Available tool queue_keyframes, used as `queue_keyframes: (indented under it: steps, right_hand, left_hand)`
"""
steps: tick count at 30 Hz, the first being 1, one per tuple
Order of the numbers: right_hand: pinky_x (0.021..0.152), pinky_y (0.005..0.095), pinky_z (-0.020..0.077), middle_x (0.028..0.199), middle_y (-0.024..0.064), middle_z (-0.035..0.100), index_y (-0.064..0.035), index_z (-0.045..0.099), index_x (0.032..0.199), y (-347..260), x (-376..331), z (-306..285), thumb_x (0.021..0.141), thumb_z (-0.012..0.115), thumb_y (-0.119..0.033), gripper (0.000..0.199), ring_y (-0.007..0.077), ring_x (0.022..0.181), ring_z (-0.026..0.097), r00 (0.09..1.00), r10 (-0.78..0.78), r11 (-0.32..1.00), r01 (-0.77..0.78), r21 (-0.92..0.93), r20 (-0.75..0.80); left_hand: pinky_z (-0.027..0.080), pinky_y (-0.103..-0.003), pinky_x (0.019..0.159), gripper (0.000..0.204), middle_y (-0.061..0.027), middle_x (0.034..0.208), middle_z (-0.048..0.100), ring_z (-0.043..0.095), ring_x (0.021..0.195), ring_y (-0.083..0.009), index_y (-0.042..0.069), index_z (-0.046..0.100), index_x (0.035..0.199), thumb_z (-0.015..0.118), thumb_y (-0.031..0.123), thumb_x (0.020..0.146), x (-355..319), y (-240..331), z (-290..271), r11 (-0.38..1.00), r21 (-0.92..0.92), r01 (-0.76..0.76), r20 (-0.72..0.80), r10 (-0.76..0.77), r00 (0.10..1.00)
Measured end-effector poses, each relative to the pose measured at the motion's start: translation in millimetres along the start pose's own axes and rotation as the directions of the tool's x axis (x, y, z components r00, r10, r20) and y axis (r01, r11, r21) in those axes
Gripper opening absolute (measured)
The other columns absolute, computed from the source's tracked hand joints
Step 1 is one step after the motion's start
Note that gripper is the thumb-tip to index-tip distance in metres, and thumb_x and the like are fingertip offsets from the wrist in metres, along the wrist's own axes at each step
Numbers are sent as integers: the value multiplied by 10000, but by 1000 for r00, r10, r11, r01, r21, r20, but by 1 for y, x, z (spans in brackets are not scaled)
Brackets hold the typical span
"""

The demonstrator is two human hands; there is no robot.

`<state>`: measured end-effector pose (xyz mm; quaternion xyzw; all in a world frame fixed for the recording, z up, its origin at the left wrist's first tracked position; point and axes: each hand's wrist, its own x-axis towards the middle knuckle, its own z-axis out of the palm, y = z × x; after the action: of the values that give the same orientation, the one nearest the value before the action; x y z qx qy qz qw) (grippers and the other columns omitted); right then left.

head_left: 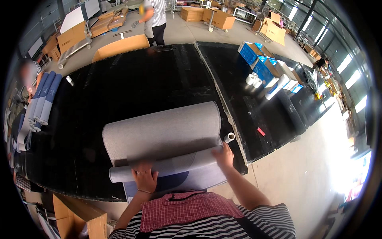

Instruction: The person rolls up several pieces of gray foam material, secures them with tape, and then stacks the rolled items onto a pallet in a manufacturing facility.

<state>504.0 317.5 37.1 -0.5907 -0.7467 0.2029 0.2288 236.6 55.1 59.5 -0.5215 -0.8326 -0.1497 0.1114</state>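
Head view. The mat [163,123] lies on the black table [139,79] directly in front of the person; its plain grey part arches on the far side, and a patterned blue-grey part lies flat on the near side. Between them, a rolled portion [181,162] runs left to right.

Hand state: the left hand [145,180] rests palm down on the roll near its left end, thumb apart from the fingers; the fingertips are blurred. The right hand [225,157] is at the roll's right end, fingers bent over it; whether they grip or only press cannot be told.

Handling, as judged: the step appears to be rolling. Apply equal pressure with both hands and turn both ends at the same rate. Check the left end, which seems to project past the flat part's left edge; square the layers before tightening. Smooth the arched part to avoid trapped folds.

Surroundings: a small white roll [229,137] stands just beside the mat's right edge, near the right hand; it could be knocked, so set it aside. The table seam [217,85] passes beyond that side. Well apart are a red object [261,132], blue boxes [266,72] and a dark roll [292,113]. Rolled blue mats [49,95] lie at the far left.
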Motion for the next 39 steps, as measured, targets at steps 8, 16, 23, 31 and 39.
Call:
queue_keyframes:
  steps: [8,16,23,31,39]
  right_hand:
    - [1148,569,219,1459,121,448,-160,462,1420,-113,-15,39,580,867,-501,993,303,1380,399,676,-647,696,713,-87,352]
    - [1124,512,281,1410,97,490,-125,481,1402,-159,62,55,604,841,-639,1015,277,1373,386,577,-451,676,719,-162,681]
    - [1098,431,327,1359,92,538,-111,548,1330,-164,65,63,685,821,-550,826,284,1313,450,596,-541,674,730,-118,593]
    - [1110,477,323,1342,130,578,-68,545,1330,-87,-45,3,760,739,-562,779,303,1295,490,436,-543,675,735,64,718]
    - [1034,457,367,1151,108,658,-88,674,1121,-88,-75,10,863,641,-473,464,257,1140,578,662,-667,700,714,-17,342]
  left_hand:
    - [485,-456,800,226,-94,922,624,614,893,-314,82,652,943,640,304,907,99,-53,37,972,-234,5,135,27,990]
    - [277,-481,1137,1071,-163,1360,469,414,1331,-305,47,390,1432,887,468,582,106,-44,12,986,-53,-156,261,164,951]
    - [386,-438,998,819,-102,1146,584,545,1138,-279,63,494,1298,864,398,649,144,-57,31,980,55,-192,360,160,919]
    - [457,-484,919,773,-174,1154,614,580,1103,-334,38,575,1177,826,503,612,8,-2,-20,986,-70,-153,605,163,779]
    - [405,-491,1029,839,-200,1276,554,510,1205,-371,-4,572,1240,785,565,661,22,-11,-31,943,-270,-194,583,321,746]
